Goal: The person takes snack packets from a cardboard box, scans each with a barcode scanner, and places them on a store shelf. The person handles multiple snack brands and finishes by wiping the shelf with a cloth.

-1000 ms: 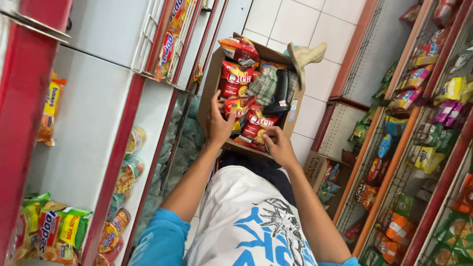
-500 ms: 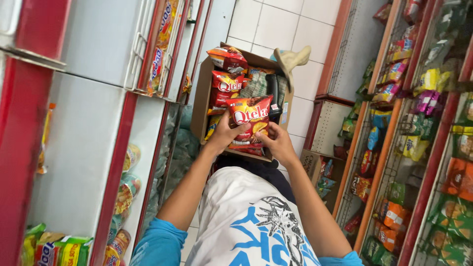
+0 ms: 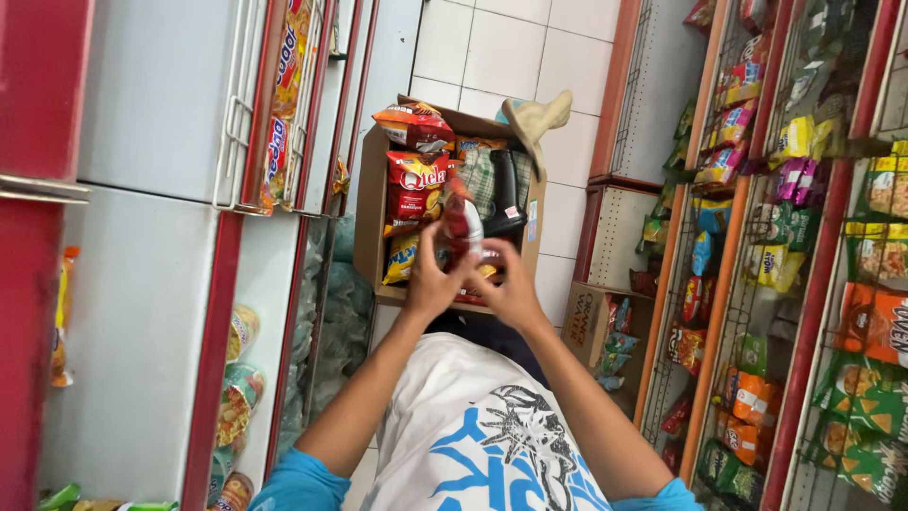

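Left hand (image 3: 433,279) and right hand (image 3: 511,284): both closed on one red snack packet (image 3: 461,222), held edge-on above the open cardboard box (image 3: 374,218). Box holds more packets, beside wire racks (image 3: 757,237). Handling advice: grip the seams lightly; contents likely crush easily.

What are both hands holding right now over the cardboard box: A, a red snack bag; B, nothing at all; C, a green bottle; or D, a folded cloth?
A: the left hand and right hand grip a red snack bag between them, lifted above the open cardboard box of snack packets.
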